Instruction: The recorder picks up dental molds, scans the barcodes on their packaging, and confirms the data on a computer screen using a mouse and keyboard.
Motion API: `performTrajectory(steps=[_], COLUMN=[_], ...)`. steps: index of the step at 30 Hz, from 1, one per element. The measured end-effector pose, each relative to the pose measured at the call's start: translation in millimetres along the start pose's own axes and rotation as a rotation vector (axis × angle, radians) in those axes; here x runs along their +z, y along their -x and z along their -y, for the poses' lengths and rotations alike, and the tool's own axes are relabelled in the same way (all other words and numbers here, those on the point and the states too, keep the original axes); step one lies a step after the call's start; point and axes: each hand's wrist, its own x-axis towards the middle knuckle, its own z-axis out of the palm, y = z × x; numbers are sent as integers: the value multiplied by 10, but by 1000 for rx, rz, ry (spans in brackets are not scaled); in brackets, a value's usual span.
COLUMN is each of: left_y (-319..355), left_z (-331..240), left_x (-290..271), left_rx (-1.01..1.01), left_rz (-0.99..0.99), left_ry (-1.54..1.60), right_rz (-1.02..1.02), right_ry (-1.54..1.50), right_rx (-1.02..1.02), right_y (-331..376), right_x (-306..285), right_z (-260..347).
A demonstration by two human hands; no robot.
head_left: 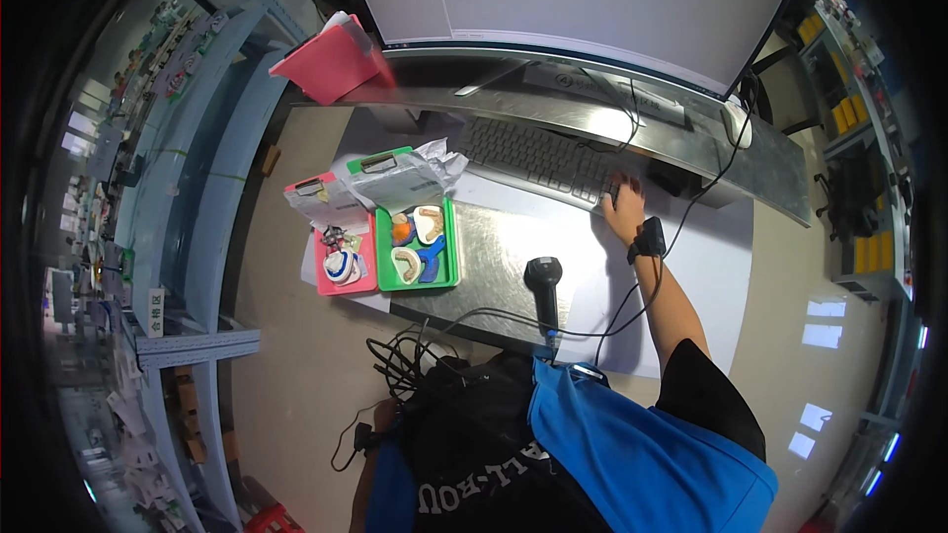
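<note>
My right hand (624,207) rests on the right end of a dark keyboard (538,158), fingers apart over the keys, holding nothing. A black device is strapped at that wrist. At the lower left, a bit of my left hand (386,415) shows beside my dark shirt and some loose cables; its fingers are hidden. A black handheld scanner (544,281) lies on the desk's metal surface. Left of it sit a green tray (454,266) with dental models and a blue piece, and a pink tray (365,278) with a white-and-blue model. Clipboards with silvery bags (400,184) lean at their backs.
A large monitor (592,0) stands behind the keyboard on a metal shelf, with a pink bin (331,64) at its left and a white mouse (737,125) at its right. Black cables (474,314) cross the desk's front. Pale-blue shelving (197,178) rises at left.
</note>
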Motion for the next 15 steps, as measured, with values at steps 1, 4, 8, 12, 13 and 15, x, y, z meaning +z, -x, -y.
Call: performTrajectory(steps=[1, 4, 8, 12, 13, 15], left_y=[28, 116, 114, 71, 47, -3], left_z=[24, 83, 51, 69, 103, 66], left_x=[15, 144, 139, 98, 103, 97], left_rx=[17, 44, 19, 63, 63, 83], left_rz=[-29, -79, -45, -58, -34, -38], left_ry=[73, -12, -20, -18, -35, -28], right_rz=[24, 89, 112, 20, 20, 19], right_ry=[10, 31, 108, 154, 165, 180], right_rx=[6, 13, -15, -76, -57, -47], right_y=[7, -13, 10, 74, 87, 75], right_x=[5, -23, -17, -40, -27, -47], right_z=[-5, 18, -64, -68, -102, -50])
